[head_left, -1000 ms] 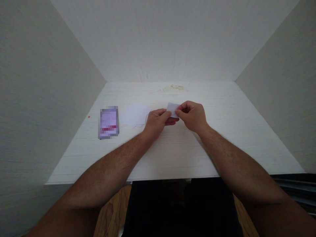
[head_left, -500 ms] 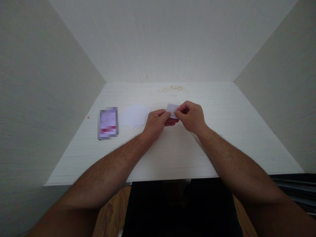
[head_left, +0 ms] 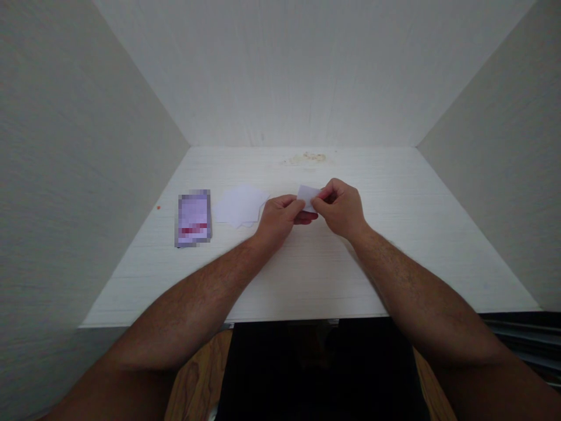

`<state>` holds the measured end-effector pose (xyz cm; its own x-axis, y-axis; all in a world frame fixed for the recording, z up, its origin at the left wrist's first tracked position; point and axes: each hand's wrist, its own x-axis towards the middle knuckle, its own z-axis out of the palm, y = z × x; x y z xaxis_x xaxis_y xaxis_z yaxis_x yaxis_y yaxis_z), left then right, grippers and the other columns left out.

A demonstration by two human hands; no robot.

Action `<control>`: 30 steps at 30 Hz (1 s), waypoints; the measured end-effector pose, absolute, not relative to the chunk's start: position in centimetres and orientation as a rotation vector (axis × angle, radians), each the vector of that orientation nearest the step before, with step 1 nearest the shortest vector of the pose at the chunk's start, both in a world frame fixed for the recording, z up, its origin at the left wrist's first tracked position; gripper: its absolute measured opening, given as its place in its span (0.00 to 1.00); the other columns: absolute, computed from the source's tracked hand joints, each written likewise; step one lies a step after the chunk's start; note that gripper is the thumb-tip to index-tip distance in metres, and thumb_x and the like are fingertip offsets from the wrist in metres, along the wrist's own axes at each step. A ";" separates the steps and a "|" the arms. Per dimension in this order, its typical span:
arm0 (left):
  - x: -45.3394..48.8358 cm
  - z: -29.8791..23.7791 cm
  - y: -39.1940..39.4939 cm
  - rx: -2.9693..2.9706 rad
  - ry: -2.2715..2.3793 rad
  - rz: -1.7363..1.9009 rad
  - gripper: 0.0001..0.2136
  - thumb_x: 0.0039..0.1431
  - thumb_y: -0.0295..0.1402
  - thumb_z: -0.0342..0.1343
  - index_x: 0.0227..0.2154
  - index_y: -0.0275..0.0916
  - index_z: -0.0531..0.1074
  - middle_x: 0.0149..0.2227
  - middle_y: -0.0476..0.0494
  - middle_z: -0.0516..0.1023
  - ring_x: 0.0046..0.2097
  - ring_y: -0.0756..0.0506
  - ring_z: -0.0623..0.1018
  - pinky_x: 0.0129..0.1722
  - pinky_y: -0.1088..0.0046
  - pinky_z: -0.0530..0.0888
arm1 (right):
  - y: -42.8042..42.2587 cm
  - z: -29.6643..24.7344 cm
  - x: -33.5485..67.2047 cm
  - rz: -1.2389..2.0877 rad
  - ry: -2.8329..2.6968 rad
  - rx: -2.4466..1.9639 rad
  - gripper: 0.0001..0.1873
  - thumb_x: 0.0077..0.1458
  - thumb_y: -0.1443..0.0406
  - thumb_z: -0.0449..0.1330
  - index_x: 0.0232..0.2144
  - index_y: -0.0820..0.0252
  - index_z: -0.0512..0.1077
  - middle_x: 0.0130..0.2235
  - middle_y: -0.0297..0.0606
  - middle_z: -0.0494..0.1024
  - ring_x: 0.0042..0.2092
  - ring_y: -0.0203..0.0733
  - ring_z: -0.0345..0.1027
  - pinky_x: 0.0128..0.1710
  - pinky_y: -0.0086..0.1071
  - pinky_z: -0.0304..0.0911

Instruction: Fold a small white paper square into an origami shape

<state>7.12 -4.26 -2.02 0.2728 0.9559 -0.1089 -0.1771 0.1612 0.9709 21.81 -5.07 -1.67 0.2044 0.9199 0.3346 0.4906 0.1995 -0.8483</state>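
Note:
A small white piece of paper (head_left: pixel 308 193) is held between both hands above the middle of the table. My left hand (head_left: pixel 280 215) pinches its left side, thumb on top and fingers underneath. At the paper's right edge, my right hand (head_left: pixel 340 206) grips it between thumb and fingertips. Whether the paper is folded or a single layer, I cannot tell. Several loose white sheets of paper (head_left: pixel 241 204) lie overlapping on the table just left of my left hand, which is close to their right edge.
A pixelated flat rectangular thing (head_left: pixel 193 217), perhaps a phone, lies at the left of the white table (head_left: pixel 307 280). A small orange speck (head_left: pixel 158 207) is beside it. Brownish marks (head_left: pixel 313 156) show near the back wall (head_left: pixel 302 76). Side walls rise left and right.
Both hands keep nearly the same hold on the small paper. The whole view has shifted very slightly.

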 end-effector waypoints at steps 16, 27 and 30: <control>7.4 -2.3 -4.6 1.168 0.930 1.134 0.14 0.46 0.37 0.68 0.31 0.33 0.74 0.26 0.44 0.80 0.27 0.48 0.80 0.29 0.73 0.77 | -4.8 -2.3 20.8 0.898 -1.140 -1.113 0.16 0.44 0.68 0.61 0.33 0.52 0.58 0.21 0.21 0.68 0.22 0.32 0.62 0.21 0.28 0.56; 7.3 -2.1 -4.7 1.150 0.885 1.251 0.11 0.47 0.34 0.67 0.23 0.36 0.70 0.21 0.50 0.76 0.23 0.52 0.75 0.24 0.77 0.69 | -5.3 -1.9 20.2 0.968 -1.085 -1.017 0.18 0.45 0.68 0.62 0.34 0.52 0.55 0.24 0.21 0.70 0.24 0.32 0.67 0.24 0.28 0.62; 7.3 -2.0 -4.8 1.140 0.871 1.260 0.11 0.48 0.34 0.67 0.23 0.36 0.70 0.22 0.49 0.77 0.23 0.52 0.75 0.24 0.77 0.70 | -5.4 -1.8 20.1 0.988 -1.075 -1.003 0.19 0.45 0.68 0.62 0.34 0.52 0.54 0.24 0.21 0.70 0.24 0.31 0.67 0.24 0.28 0.63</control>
